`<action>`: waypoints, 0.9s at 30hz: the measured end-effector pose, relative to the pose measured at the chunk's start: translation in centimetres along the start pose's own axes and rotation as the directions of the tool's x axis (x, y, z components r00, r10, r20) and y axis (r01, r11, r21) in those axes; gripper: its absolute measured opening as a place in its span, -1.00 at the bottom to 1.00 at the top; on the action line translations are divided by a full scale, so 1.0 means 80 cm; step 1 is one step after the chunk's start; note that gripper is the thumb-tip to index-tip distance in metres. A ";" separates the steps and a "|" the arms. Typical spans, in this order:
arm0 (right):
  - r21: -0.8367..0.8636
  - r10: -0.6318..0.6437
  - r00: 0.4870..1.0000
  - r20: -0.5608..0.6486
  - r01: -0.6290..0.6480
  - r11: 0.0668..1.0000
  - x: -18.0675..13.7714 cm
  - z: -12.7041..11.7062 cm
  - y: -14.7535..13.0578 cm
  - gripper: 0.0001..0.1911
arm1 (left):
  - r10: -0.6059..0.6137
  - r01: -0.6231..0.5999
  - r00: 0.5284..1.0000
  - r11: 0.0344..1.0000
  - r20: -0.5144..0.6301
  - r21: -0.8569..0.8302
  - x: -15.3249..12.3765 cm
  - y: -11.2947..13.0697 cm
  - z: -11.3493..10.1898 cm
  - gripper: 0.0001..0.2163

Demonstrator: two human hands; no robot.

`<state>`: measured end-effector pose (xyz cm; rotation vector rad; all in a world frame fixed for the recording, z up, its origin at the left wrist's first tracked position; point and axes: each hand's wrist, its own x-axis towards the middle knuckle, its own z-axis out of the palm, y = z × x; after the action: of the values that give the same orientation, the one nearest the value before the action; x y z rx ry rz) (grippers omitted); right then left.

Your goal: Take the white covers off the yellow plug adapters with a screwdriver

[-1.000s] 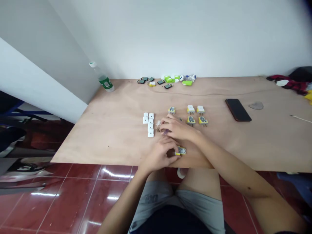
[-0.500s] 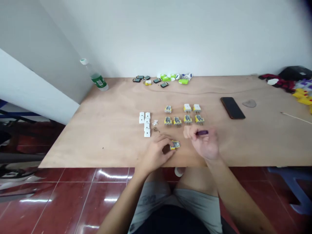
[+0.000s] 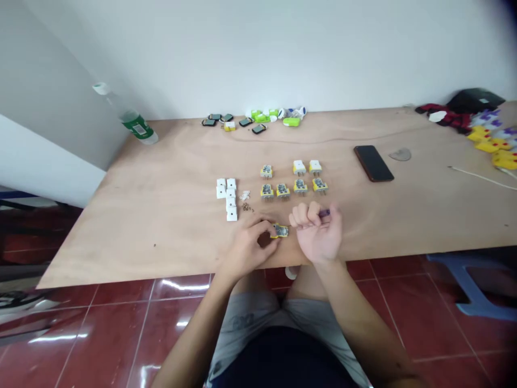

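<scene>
My left hand point(image 3: 247, 247) rests on the wooden table point(image 3: 161, 215) near its front edge, fingers pinched on a small yellow plug part point(image 3: 279, 231). Just right of it my right hand point(image 3: 317, 231) is curled palm-up around a small purple tool point(image 3: 324, 213), likely a screwdriver. Beyond the hands lie several yellow plug parts point(image 3: 283, 189) in rows, two of them with white covers point(image 3: 307, 167). Left of those is a cluster of white square covers point(image 3: 228, 196), with tiny screws point(image 3: 246, 207) beside it.
A black phone point(image 3: 374, 163) and a grey pick point(image 3: 400, 155) lie at the right. A plastic bottle point(image 3: 131, 121) leans at the back left. Green and dark small items point(image 3: 258, 118) line the back edge. Coloured things point(image 3: 484, 134) sit far right. Red tiled floor lies below.
My right hand drew back from the screws and white covers to the right, then came in beside the yellow part with the purple tool in it. My left hand stayed on the part.
</scene>
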<state>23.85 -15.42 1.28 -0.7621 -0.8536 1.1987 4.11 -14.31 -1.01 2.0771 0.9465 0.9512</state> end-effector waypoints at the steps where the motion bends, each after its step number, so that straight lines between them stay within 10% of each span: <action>1: -0.002 -0.007 1.000 0.012 0.007 1.000 -0.002 0.000 0.002 -0.26 | -0.008 0.008 1.000 1.000 -0.003 0.006 0.000 0.000 0.000 -0.87; 27: -0.041 -0.115 0.991 0.075 0.118 0.992 -0.007 -0.002 0.020 -0.33 | -0.048 0.047 0.999 0.998 0.024 0.045 0.004 0.003 0.000 -0.76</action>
<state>23.12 -15.66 -0.27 -0.6989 -0.9746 1.1116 4.31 -14.17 -0.72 2.0889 1.0084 0.8855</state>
